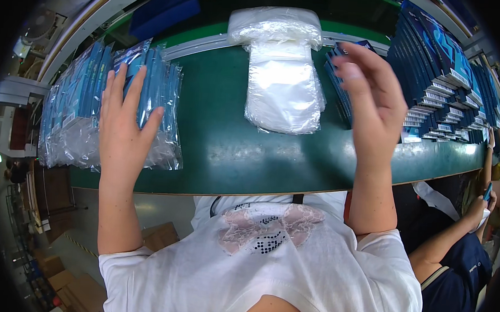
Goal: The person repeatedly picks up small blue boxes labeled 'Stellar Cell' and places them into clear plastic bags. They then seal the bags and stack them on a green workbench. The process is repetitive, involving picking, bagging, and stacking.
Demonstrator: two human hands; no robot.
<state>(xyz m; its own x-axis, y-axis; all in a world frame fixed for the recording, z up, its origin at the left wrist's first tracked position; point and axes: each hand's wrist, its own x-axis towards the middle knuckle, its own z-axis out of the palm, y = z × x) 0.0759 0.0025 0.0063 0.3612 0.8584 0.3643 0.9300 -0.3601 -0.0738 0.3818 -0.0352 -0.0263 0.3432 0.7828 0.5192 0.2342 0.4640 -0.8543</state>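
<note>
My left hand (123,129) lies with fingers spread over a row of thin blue boxes in clear plastic bags (84,91), at the left of the table. My right hand (377,106) is raised at the right, its fingers loosely bent and apart from the thumb, slightly blurred, with nothing visible in it. Behind it, partly hidden, leans a small group of thin blue boxes (338,84). Between my hands lies a pile of clear plastic bags (284,93), with a thick folded bundle of bags (275,26) at its far end.
Tall stacks of unbagged blue boxes (436,64) stand at the right of the green table (216,160). A metal rail (199,47) runs along the far side, with a dark blue bin (166,10) beyond. At the right edge sits another person (453,263), holding something small. Cardboard boxes (79,288) lie on the floor.
</note>
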